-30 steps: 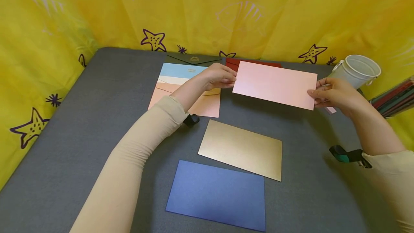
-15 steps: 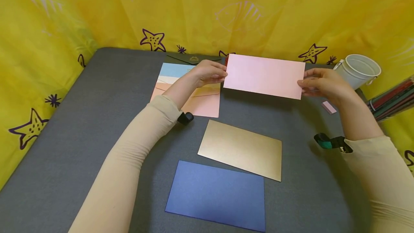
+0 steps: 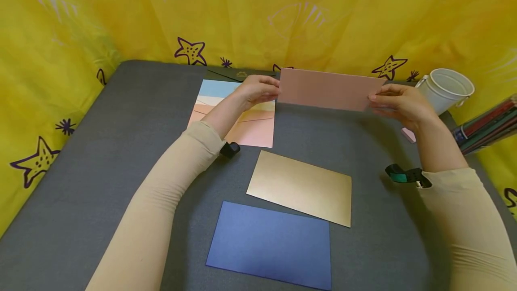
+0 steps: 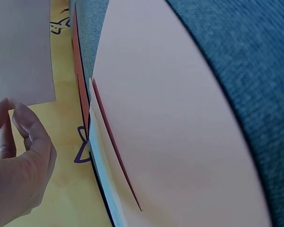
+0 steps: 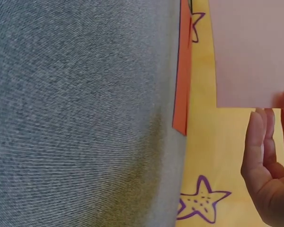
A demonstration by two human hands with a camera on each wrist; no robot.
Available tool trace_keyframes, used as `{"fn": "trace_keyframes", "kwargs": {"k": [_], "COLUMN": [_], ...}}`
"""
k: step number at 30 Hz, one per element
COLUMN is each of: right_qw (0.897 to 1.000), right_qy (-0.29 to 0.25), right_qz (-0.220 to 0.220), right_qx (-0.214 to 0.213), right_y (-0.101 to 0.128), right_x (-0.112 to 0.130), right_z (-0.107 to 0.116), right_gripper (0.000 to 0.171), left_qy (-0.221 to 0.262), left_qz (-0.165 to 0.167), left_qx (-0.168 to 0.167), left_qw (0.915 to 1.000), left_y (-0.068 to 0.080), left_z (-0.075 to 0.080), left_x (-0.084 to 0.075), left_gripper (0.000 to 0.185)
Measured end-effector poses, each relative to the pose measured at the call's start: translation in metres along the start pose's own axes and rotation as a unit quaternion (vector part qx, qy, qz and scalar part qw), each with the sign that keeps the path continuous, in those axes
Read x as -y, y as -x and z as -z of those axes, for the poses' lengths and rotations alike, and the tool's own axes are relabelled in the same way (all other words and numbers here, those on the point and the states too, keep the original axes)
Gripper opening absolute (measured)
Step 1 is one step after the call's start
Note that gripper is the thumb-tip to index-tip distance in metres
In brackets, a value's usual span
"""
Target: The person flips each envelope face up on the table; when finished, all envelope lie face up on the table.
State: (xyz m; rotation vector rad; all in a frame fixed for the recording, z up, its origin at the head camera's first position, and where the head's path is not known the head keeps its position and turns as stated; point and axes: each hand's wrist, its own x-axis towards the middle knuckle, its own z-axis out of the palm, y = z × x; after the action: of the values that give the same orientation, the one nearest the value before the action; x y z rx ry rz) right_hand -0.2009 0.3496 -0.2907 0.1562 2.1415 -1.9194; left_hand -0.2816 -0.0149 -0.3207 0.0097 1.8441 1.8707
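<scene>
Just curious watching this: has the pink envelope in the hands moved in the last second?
Yes. The pink envelope has risen and tipped toward the yellow curtain, away from the gold envelope.

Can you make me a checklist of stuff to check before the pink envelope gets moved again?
1. Left hand pinches the left end of the pink envelope: ok.
2. Right hand pinches the right end: ok.
3. Envelope lifted off the grey table, nothing snagging it: ok.
4. Envelope flat, not creased: ok.
5. Gold envelope and blue envelope lie apart from it, nearer the person: ok.
6. White bucket beside the right hand, enough room to pass: cannot tell.
</scene>
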Motion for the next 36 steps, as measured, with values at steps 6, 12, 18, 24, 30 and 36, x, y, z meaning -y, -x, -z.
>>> {"fn": "trace_keyframes", "kwargs": {"k": [6,12,18,24,30,36], "right_qw": [0.998,0.998,0.999,0.999,0.996,0.991], "right_qy": [-0.052,-0.064,-0.037,0.011,0.082,0.115], "right_qz": [0.019,0.004,-0.019,-0.032,-0.035,-0.061], "right_qx": [0.009,0.029,0.001,-0.005,-0.005,-0.008], "right_y": [-0.002,-0.006,-0.011,-0.016,-0.024,-0.033], "right_x": [-0.007,-0.012,-0.017,-0.024,-0.031,-0.031], "right_z": [-0.002,0.0,-0.001,-0.003,-0.006,-0.01], "right_gripper": [0.018,0.025,0.024,0.027,0.03,0.069], "left_qy": [-0.016,-0.009,-0.013,-0.06,-0.117,-0.142], "left_qz": [-0.002,0.009,0.013,0.007,0.01,0.036], "left_qx": [-0.019,-0.032,-0.025,-0.024,-0.021,-0.015], "left_qw": [0.9997,0.9994,0.9995,0.9979,0.9928,0.9892], "left_y": [-0.001,-0.002,-0.005,-0.006,-0.008,-0.01], "left_z": [0.0,-0.001,0.0,-0.005,-0.009,-0.012], "left_x": [0.004,0.008,0.014,0.016,0.017,0.015], "left_gripper": [0.02,0.02,0.024,0.028,0.035,0.046]}}
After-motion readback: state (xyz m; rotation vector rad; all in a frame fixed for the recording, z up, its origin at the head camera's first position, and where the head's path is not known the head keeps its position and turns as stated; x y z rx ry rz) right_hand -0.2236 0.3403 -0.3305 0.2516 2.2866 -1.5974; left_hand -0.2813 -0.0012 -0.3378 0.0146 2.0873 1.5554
